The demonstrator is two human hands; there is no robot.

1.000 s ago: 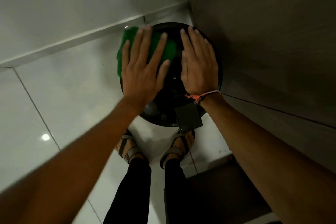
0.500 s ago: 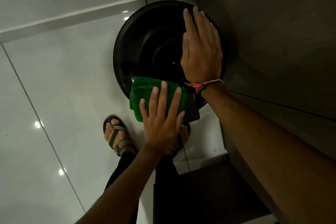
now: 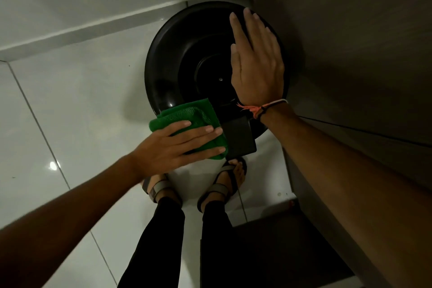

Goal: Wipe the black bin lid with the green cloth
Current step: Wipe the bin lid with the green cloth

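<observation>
I stand over the black bin lid [image 3: 187, 58], a round, glossy dome that sits on the white tiled floor [image 3: 77, 105] in the corner where the pale wall skirting [image 3: 93, 28] meets a dark cabinet side [image 3: 350, 37].

My left hand [image 3: 177, 147] lies flat with its fingers stretched out, pressing the green cloth [image 3: 187, 114] down rather than closing around it. The cloth is folded into a thick pad and sits on the near left rim of the lid, its near corner hanging past the edge just beside the black pedal plate [image 3: 238, 139] that sticks out from under the lid toward me. My fingertips reach across the cloth almost to that plate.

My right hand [image 3: 257, 65] is open, palm down, fingers together and pointing away from me, resting flat on the right half of the lid with nothing in it. A thin orange and black thread bracelet [image 3: 261, 107] circles that wrist.

The centre of the lid shows a sunken round panel with a small bright dot. Below the lid I see my two feet in grey strapped sandals [image 3: 219, 187] and black trouser legs [image 3: 159, 241] on the tiles.
</observation>
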